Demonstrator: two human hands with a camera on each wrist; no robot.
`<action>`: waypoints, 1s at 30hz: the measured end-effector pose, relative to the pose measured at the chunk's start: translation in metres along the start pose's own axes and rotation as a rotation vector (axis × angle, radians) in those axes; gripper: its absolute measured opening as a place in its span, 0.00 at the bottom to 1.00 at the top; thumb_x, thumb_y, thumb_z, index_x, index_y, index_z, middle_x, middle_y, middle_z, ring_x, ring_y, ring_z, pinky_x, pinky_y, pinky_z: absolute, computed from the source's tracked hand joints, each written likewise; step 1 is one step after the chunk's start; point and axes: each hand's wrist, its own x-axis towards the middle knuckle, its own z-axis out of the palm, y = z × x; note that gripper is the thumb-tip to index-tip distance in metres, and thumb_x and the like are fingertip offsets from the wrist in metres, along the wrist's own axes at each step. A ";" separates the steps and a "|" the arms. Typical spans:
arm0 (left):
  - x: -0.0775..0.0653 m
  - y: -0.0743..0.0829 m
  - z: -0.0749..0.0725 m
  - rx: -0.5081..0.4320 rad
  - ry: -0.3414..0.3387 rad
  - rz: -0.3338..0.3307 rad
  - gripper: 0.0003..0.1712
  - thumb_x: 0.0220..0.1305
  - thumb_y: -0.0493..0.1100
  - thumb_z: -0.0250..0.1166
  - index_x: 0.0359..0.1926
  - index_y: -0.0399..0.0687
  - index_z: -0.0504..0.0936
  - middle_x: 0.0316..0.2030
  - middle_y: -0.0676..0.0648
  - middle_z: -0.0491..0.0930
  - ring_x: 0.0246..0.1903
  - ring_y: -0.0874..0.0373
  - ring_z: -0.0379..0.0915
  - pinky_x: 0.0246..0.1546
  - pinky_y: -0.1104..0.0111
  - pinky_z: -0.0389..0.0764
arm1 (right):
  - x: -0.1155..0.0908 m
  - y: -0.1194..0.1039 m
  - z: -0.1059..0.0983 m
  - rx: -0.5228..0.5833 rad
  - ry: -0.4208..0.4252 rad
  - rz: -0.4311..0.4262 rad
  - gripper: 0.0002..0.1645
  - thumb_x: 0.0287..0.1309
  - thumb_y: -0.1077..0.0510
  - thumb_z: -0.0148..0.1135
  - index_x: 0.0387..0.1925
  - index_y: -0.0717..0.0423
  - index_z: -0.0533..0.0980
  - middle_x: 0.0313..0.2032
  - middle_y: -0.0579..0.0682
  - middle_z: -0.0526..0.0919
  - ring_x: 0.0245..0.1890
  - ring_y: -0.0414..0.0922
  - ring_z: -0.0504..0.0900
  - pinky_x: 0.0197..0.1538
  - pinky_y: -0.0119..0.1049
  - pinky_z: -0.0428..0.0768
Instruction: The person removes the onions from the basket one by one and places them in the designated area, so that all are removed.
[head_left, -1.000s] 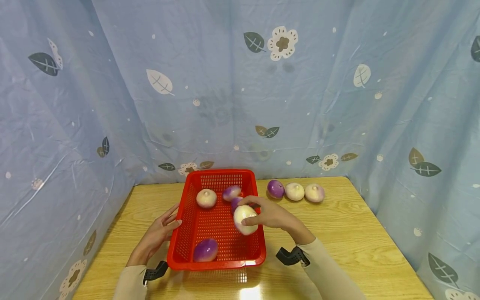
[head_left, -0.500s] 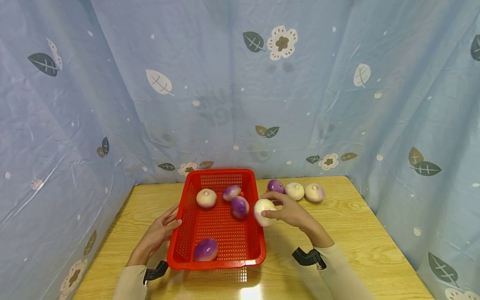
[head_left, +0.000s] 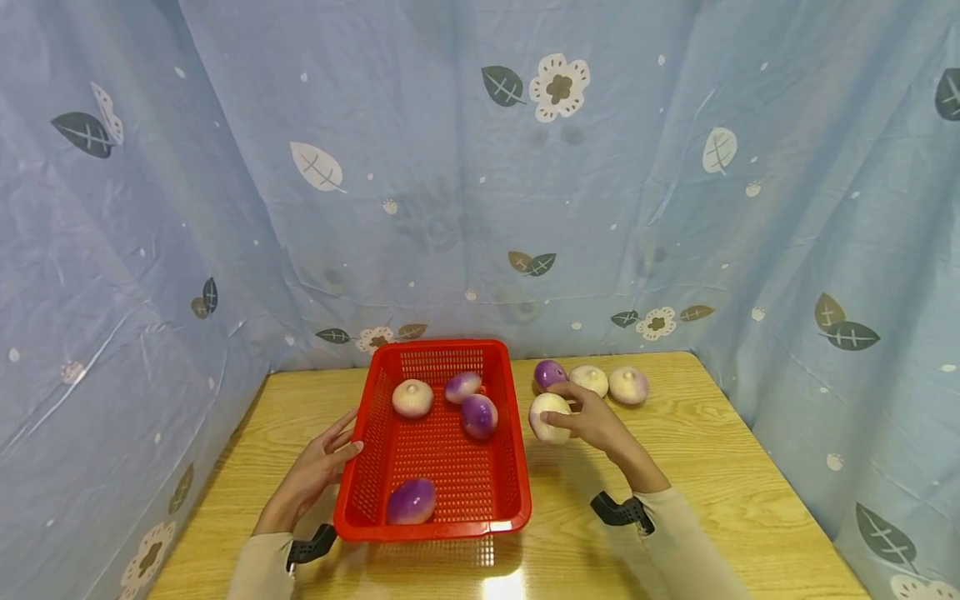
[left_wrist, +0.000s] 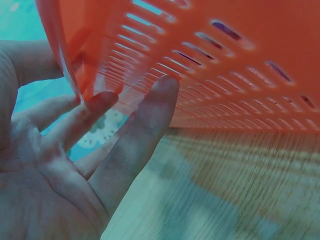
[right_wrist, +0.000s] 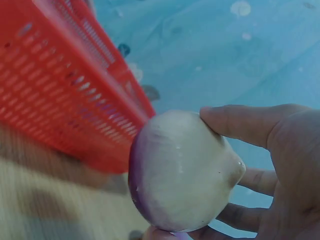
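Note:
My right hand (head_left: 592, 416) holds a white and purple turnip (head_left: 550, 418) above the table, just right of the red basket (head_left: 432, 531). In the right wrist view the fingers curl round this turnip (right_wrist: 180, 170), whose pale, pointed end faces the palm. Beside the basket's left wall, my left hand (head_left: 311, 475) has its fingers fairly straight and spread, with the thumb at the rim. Inside the basket lie several turnips: a pale one (head_left: 412, 398), two purple ones (head_left: 479, 416) at the right, and a purple one (head_left: 411, 501) near the front.
A row of three turnips stands at the table's back edge: a purple one (head_left: 550, 375), a pale one (head_left: 588, 381) and a pinkish one (head_left: 628, 385). Blue patterned curtains (head_left: 420, 183) enclose the back and sides of the wooden table (head_left: 697, 467).
My right hand has carried the turnip from over the basket across its right rim to the table side, near the row. My left hand and the basket have stayed in place.

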 end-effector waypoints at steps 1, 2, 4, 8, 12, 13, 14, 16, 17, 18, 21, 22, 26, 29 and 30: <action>0.000 0.000 0.000 0.000 -0.001 -0.001 0.40 0.63 0.46 0.60 0.71 0.67 0.51 0.69 0.40 0.57 0.56 0.43 0.73 0.46 0.53 0.81 | 0.002 0.003 0.000 0.001 0.004 0.013 0.31 0.49 0.49 0.69 0.55 0.53 0.72 0.52 0.58 0.76 0.49 0.52 0.76 0.34 0.38 0.80; -0.001 0.000 0.001 -0.001 0.000 -0.002 0.40 0.63 0.46 0.60 0.71 0.67 0.51 0.69 0.40 0.57 0.56 0.42 0.73 0.46 0.53 0.81 | 0.003 0.007 0.000 0.002 0.009 0.028 0.31 0.49 0.49 0.69 0.55 0.53 0.72 0.52 0.58 0.76 0.48 0.51 0.76 0.33 0.38 0.80; -0.001 0.000 0.001 0.002 0.000 -0.001 0.40 0.63 0.46 0.60 0.71 0.67 0.51 0.69 0.40 0.57 0.56 0.42 0.72 0.46 0.53 0.81 | 0.006 0.013 0.001 0.005 0.026 0.058 0.32 0.49 0.48 0.69 0.56 0.52 0.71 0.53 0.58 0.76 0.48 0.50 0.76 0.33 0.38 0.80; -0.001 0.001 0.001 0.003 0.001 0.002 0.40 0.63 0.46 0.60 0.71 0.68 0.51 0.69 0.40 0.57 0.56 0.42 0.73 0.45 0.53 0.81 | 0.012 0.025 0.001 0.003 0.051 0.088 0.34 0.50 0.46 0.68 0.57 0.52 0.70 0.54 0.61 0.75 0.46 0.49 0.77 0.33 0.39 0.80; -0.001 0.001 0.000 0.005 -0.004 0.006 0.40 0.63 0.46 0.60 0.71 0.68 0.51 0.70 0.40 0.57 0.56 0.43 0.73 0.45 0.53 0.81 | 0.018 0.035 0.000 -0.008 0.077 0.098 0.34 0.50 0.45 0.68 0.57 0.52 0.70 0.56 0.61 0.74 0.44 0.48 0.77 0.33 0.40 0.81; -0.001 0.001 -0.001 0.006 -0.006 0.006 0.40 0.63 0.47 0.60 0.71 0.68 0.50 0.70 0.40 0.57 0.56 0.43 0.73 0.45 0.53 0.81 | 0.019 0.038 0.000 -0.014 0.082 0.097 0.34 0.50 0.45 0.68 0.57 0.53 0.70 0.56 0.61 0.74 0.44 0.49 0.77 0.33 0.41 0.81; -0.001 0.001 -0.001 0.007 -0.007 0.006 0.40 0.63 0.47 0.60 0.71 0.68 0.50 0.70 0.40 0.57 0.56 0.43 0.73 0.45 0.53 0.81 | 0.020 0.041 0.001 -0.012 0.093 0.105 0.34 0.48 0.44 0.68 0.56 0.52 0.71 0.55 0.60 0.74 0.44 0.49 0.76 0.33 0.42 0.81; -0.001 0.001 -0.001 0.007 -0.008 0.006 0.40 0.63 0.47 0.60 0.71 0.68 0.50 0.70 0.40 0.57 0.56 0.43 0.73 0.45 0.53 0.81 | 0.022 0.046 0.001 -0.015 0.099 0.109 0.35 0.48 0.43 0.69 0.55 0.52 0.71 0.55 0.60 0.74 0.47 0.51 0.75 0.35 0.45 0.81; -0.001 0.001 -0.001 0.007 -0.007 0.006 0.40 0.63 0.47 0.60 0.71 0.68 0.50 0.70 0.40 0.56 0.56 0.43 0.73 0.45 0.53 0.81 | 0.024 0.048 0.001 -0.017 0.103 0.112 0.35 0.47 0.43 0.69 0.55 0.52 0.72 0.55 0.59 0.74 0.49 0.52 0.75 0.36 0.46 0.81; -0.001 0.001 -0.001 0.007 -0.006 0.006 0.40 0.63 0.47 0.60 0.71 0.68 0.50 0.70 0.40 0.56 0.56 0.43 0.73 0.45 0.53 0.81 | 0.025 0.051 0.002 -0.029 0.115 0.110 0.35 0.47 0.42 0.69 0.54 0.52 0.72 0.55 0.59 0.75 0.50 0.53 0.74 0.39 0.46 0.81; 0.000 0.000 -0.001 0.007 -0.005 0.006 0.41 0.63 0.47 0.61 0.71 0.68 0.50 0.70 0.40 0.56 0.57 0.43 0.72 0.45 0.53 0.81 | 0.028 0.057 0.003 -0.053 0.132 0.103 0.35 0.46 0.41 0.69 0.53 0.54 0.73 0.54 0.58 0.75 0.53 0.53 0.72 0.44 0.41 0.77; 0.000 0.000 -0.001 0.007 -0.004 0.006 0.41 0.63 0.47 0.61 0.71 0.68 0.50 0.70 0.40 0.56 0.57 0.42 0.72 0.45 0.53 0.81 | 0.029 0.059 0.004 -0.061 0.138 0.101 0.35 0.46 0.41 0.69 0.53 0.54 0.73 0.54 0.58 0.76 0.53 0.53 0.72 0.45 0.39 0.76; 0.000 -0.001 -0.001 0.010 -0.001 0.003 0.41 0.62 0.48 0.61 0.71 0.68 0.50 0.70 0.40 0.56 0.57 0.42 0.72 0.45 0.53 0.81 | 0.034 0.065 0.006 -0.083 0.155 0.102 0.34 0.47 0.42 0.69 0.53 0.55 0.73 0.53 0.58 0.77 0.52 0.52 0.73 0.49 0.40 0.73; 0.000 -0.001 -0.001 0.011 -0.004 0.001 0.41 0.62 0.48 0.61 0.71 0.68 0.50 0.70 0.40 0.56 0.57 0.42 0.72 0.45 0.52 0.81 | 0.039 0.069 0.007 -0.120 0.177 0.097 0.34 0.48 0.44 0.68 0.53 0.57 0.73 0.52 0.59 0.77 0.53 0.55 0.74 0.54 0.47 0.72; 0.000 -0.001 -0.001 0.010 -0.002 0.000 0.41 0.62 0.47 0.61 0.71 0.68 0.50 0.70 0.40 0.56 0.57 0.42 0.72 0.45 0.52 0.81 | 0.040 0.070 0.007 -0.131 0.184 0.100 0.34 0.48 0.44 0.68 0.53 0.57 0.73 0.52 0.60 0.77 0.54 0.55 0.73 0.57 0.48 0.70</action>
